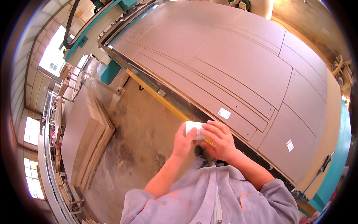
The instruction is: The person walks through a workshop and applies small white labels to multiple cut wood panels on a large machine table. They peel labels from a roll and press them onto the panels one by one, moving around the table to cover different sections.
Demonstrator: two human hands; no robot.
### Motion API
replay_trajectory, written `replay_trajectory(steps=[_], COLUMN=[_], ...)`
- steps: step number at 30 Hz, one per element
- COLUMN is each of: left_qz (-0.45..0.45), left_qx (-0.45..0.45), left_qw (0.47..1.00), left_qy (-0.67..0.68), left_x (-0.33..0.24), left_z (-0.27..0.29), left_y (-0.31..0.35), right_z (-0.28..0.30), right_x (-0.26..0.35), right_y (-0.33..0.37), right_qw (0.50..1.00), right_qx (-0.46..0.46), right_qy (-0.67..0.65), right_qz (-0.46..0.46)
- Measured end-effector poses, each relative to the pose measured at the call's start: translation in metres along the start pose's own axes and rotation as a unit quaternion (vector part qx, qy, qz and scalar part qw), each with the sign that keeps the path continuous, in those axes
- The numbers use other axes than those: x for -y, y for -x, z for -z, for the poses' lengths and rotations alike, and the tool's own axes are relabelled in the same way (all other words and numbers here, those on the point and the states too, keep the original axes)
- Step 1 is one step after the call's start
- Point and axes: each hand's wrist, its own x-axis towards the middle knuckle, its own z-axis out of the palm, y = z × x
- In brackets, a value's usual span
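In front of my waist, my left hand (pixel 182 141) grips a white printed label (pixel 192 129), or a small stack of them, with the thumb lying across its face. My right hand (pixel 220 141) is closed at the label's right edge, its fingers bent over it. From under the right palm pokes a thin yellow stick-like thing (pixel 210 142); its kind is hard to make out. Just beyond the hands, a grey panel sheet (pixel 242 67) cut into rectangles and strips lies on the machine bed. One white sticker (pixel 224 113) is on a strip near my right hand, another sticker (pixel 289 145) on a piece farther right.
A yellow rail (pixel 156 95) runs along the bed's near side. Stacked boards (pixel 87 138) stand on the left. The machine's gantry (pixel 89 33) crosses the far left end. A screwdriver-like tool (pixel 326 161) rests at the bed's right edge, above a teal side panel (pixel 333 160).
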Motion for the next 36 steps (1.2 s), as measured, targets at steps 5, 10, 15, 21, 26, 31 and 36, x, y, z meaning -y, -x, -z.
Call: replay_trajectory(steps=[5, 10, 15, 21, 26, 31, 36], left_qz=[0.081, 0.109, 0.153, 0.159, 0.218, 0.234, 0.241], left_qx=[0.036, 0.056, 0.023, 0.005, -0.048, -0.047, -0.071], left_qw=[0.992, 0.992, 0.987, 0.976, 0.968, 0.963, 0.968], left_qy=[0.087, 0.017, -0.034, -0.149, -0.112, -0.128, -0.012], left_x=[0.005, 0.020, 0.043, 0.050, 0.061, 0.078, 0.067], left_z=[-0.002, 0.005, 0.021, 0.029, 0.052, 0.085, 0.081], left_y=[0.003, 0.015, 0.022, 0.035, 0.050, 0.056, 0.052], right_z=[-0.006, -0.012, -0.009, -0.027, -0.035, -0.060, 0.032], right_x=[-0.008, -0.021, -0.027, -0.119, -0.232, -0.253, -0.234], right_y=[0.010, 0.021, 0.011, 0.031, 0.031, 0.045, 0.103], right_qw=[0.999, 0.993, 0.870, 0.760, 0.850, 0.885, 0.909], right_qx=[-0.005, 0.044, 0.223, 0.035, -0.294, -0.238, -0.251], right_qy=[0.048, -0.069, -0.222, -0.474, -0.163, -0.199, -0.001], right_qz=[0.009, -0.082, -0.378, -0.444, -0.405, -0.346, -0.333])
